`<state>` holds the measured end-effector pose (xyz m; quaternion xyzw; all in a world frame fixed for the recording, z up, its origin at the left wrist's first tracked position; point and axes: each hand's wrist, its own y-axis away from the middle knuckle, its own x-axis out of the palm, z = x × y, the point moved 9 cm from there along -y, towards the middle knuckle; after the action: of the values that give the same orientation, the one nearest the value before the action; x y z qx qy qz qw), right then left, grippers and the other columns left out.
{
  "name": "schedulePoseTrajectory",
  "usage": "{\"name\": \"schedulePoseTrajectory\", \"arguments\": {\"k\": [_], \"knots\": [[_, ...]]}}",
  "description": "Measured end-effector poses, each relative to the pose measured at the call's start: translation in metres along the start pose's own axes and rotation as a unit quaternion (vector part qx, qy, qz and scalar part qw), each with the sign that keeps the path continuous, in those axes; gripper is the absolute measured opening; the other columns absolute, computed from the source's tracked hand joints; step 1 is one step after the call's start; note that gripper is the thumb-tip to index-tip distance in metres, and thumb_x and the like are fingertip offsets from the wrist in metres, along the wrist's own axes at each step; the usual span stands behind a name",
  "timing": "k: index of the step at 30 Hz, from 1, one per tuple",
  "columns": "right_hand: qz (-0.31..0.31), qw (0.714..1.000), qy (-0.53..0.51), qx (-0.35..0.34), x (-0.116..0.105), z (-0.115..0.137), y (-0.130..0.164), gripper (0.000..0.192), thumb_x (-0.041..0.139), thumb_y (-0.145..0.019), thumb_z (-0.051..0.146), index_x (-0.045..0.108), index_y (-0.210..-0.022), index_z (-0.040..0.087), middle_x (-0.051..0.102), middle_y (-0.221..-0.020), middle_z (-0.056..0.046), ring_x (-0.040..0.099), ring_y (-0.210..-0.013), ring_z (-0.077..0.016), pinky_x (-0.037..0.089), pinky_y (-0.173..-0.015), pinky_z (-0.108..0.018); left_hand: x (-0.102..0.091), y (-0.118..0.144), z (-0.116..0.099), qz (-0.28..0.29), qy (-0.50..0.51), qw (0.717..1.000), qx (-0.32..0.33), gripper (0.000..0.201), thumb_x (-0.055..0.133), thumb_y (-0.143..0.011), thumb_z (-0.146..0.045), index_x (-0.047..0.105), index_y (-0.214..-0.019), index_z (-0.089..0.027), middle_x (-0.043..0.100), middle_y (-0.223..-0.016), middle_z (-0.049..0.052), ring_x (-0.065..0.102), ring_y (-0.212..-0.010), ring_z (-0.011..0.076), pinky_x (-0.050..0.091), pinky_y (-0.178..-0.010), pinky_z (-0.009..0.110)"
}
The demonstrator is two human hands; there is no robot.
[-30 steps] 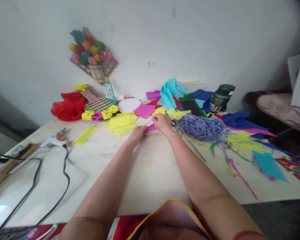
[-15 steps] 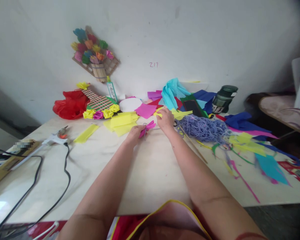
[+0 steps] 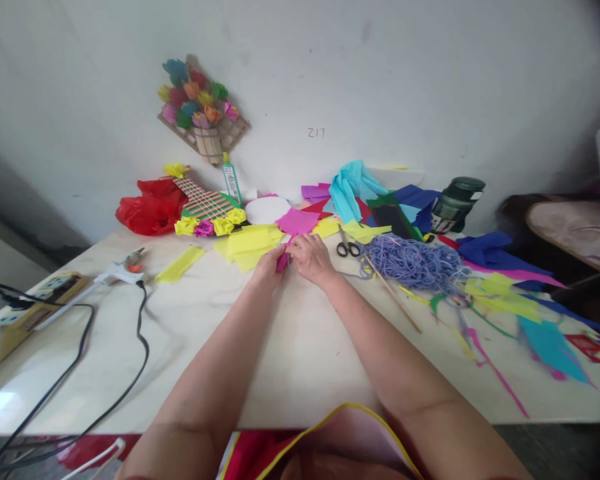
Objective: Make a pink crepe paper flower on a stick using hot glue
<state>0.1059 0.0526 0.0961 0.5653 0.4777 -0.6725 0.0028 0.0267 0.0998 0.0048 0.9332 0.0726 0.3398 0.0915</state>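
My left hand (image 3: 269, 268) is closed around a gathered bunch of magenta crepe paper (image 3: 282, 262) over the middle of the table. Fingers of my right hand (image 3: 311, 259) pinch at the same bunch from the right, and they partly hide it. A flat magenta sheet (image 3: 297, 221) lies just beyond both hands. To the right of my right hand rest black-handled scissors (image 3: 349, 249), their blades near yellow paper strips (image 3: 367, 231). Left of my hands is a stack of yellow crepe sheets (image 3: 253, 245).
Tangled purple string (image 3: 413, 260) and a thin stick (image 3: 394, 297) lie on the right. A guitar-shaped craft (image 3: 207, 203), a glue bottle (image 3: 231, 180) and a dark green jar (image 3: 457, 203) stand at the back. On the left are a glue gun (image 3: 123, 272), black cord and power strip (image 3: 35, 300).
My right hand has come left and nearer from the scissors and yellow paper to the magenta bunch in my left hand. The scissors now show plainly on the table. The view has shifted slightly.
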Motion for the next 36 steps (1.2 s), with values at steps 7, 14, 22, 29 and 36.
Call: {"name": "schedulePoseTrajectory", "arguments": {"k": [7,14,22,29,36], "knots": [[0.01,0.999,-0.004,-0.032,0.005,0.002,0.002,0.029,0.039,-0.089,0.017,0.066,-0.097,0.02,0.063,-0.094,-0.008,0.043,-0.089,-0.0213,0.027,-0.078,-0.036,0.001,-0.001,-0.003,0.012,0.007,0.999,0.032,0.007,0.062,-0.071,-0.011,0.057,-0.067,-0.014,0.059,-0.06,-0.002,0.053,-0.054,0.0068,0.044,-0.053,0.018],[0.004,0.999,-0.01,-0.038,0.007,0.003,0.003,0.032,0.036,-0.092,0.019,0.067,-0.094,0.019,0.064,-0.089,-0.008,0.045,-0.088,-0.0207,0.028,-0.078,-0.035,0.001,0.003,-0.005,-0.004,-0.005,0.999,0.051,0.015,0.067,-0.067,-0.011,0.053,-0.066,-0.014,0.055,-0.056,-0.004,0.052,-0.05,0.0062,0.042,-0.05,0.018],[0.001,0.986,-0.128,0.111,0.02,-0.025,0.004,0.019,0.049,-0.086,0.023,0.068,-0.085,0.019,0.067,-0.091,-0.006,0.053,-0.088,-0.0191,0.035,-0.077,-0.032,-0.002,0.001,-0.002,-0.016,-0.019,0.999,0.026,0.012,0.061,-0.071,-0.01,0.052,-0.064,-0.014,0.054,-0.054,-0.002,0.052,-0.048,0.0084,0.048,-0.052,0.022],[-0.02,0.943,-0.246,0.222,0.028,-0.04,0.01,0.015,0.052,-0.08,0.021,0.067,-0.081,0.021,0.066,-0.086,-0.002,0.058,-0.078,-0.0151,0.043,-0.07,-0.026,-0.003,0.005,-0.005,-0.039,-0.048,0.996,0.059,0.015,0.066,-0.063,-0.008,0.053,-0.067,-0.014,0.058,-0.055,-0.002,0.055,-0.048,0.0078,0.046,-0.055,0.021],[-0.055,0.941,-0.269,0.199,0.025,-0.039,0.007,0.017,0.05,-0.078,0.015,0.067,-0.077,0.019,0.064,-0.088,-0.005,0.059,-0.083,-0.0165,0.046,-0.075,-0.028,-0.005,0.004,-0.003,-0.057,-0.134,0.984,0.1,0.019,0.064,-0.057,-0.009,0.052,-0.069,-0.016,0.054,-0.047,-0.005,0.05,-0.043,0.0081,0.038,-0.048,0.02]]}}
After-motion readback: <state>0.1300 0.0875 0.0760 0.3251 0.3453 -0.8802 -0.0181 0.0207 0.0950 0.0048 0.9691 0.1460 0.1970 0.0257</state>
